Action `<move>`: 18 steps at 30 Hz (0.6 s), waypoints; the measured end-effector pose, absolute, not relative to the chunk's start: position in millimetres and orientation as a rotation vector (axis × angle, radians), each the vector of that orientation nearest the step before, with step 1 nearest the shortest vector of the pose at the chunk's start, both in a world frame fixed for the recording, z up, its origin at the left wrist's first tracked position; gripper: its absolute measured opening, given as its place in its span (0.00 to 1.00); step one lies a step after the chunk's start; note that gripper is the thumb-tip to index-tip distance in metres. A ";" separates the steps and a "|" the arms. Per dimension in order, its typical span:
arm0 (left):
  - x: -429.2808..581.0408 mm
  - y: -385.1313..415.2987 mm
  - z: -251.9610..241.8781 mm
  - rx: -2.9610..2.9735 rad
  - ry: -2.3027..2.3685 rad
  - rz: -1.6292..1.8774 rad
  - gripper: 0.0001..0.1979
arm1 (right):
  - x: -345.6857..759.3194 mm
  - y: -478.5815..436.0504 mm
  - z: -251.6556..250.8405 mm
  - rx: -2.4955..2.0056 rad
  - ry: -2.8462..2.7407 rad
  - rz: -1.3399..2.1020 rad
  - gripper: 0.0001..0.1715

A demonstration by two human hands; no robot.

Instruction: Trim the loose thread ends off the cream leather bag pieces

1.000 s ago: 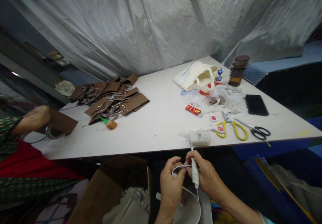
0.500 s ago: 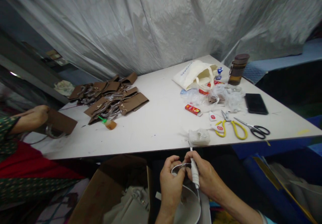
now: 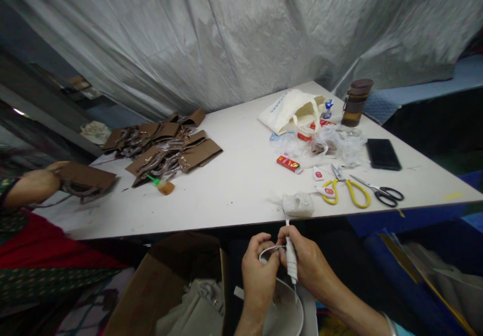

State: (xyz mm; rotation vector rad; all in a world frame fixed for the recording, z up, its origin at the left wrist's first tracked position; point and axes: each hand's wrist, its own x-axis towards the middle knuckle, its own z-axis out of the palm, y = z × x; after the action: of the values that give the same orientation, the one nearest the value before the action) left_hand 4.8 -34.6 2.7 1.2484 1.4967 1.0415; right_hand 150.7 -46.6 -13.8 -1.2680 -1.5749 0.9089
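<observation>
Just in front of the table's near edge, my left hand (image 3: 260, 275) is closed on a thin white strap (image 3: 264, 254), which curves in a loop between my hands. It belongs to a pale bag-like piece (image 3: 285, 308) hanging beneath. My right hand (image 3: 309, 258) pinches near the strap's end, its fingertips close to those of my left. A slim tool with a white-wrapped handle (image 3: 291, 260) lies in my right hand, its narrow end pointing at the table. Right beyond that end sits a whitish block (image 3: 298, 205) at the table edge.
At left, a co-worker's hand (image 3: 39, 182) holds a brown bag (image 3: 90, 177). Several brown bags (image 3: 199, 155) and a green-tipped glue bottle (image 3: 164, 186) lie nearby. Yellow-handled scissors (image 3: 356, 194), black-handled scissors (image 3: 388, 195), a phone (image 3: 384, 154) and a bottle (image 3: 356, 102) are at right. A cardboard box (image 3: 143, 285) stands below.
My hands stay almost in place, with the strap loop shifted slightly. At left, the co-worker's hand has drawn a little leftward and the brown bag has tilted flatter.
</observation>
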 end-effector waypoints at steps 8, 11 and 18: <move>4.6 -35.4 2.5 1.215 1.501 1.036 0.16 | 156.0 -45.4 -10.0 -1.260 -1.588 0.944 0.12; 3.9 -34.9 2.5 1.225 1.509 1.042 0.16 | 165.0 -43.1 -10.3 -1.235 -1.537 1.004 0.16; 0.6 -33.5 2.4 1.196 1.490 1.050 0.16 | 166.7 -41.2 -21.3 -1.178 -1.523 1.080 0.13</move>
State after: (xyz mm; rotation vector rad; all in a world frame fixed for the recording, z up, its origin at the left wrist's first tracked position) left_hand 0.6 -33.5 2.4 1.1960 1.4898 1.0500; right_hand 166.7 -41.2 -21.3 -1.1785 -1.5231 1.0798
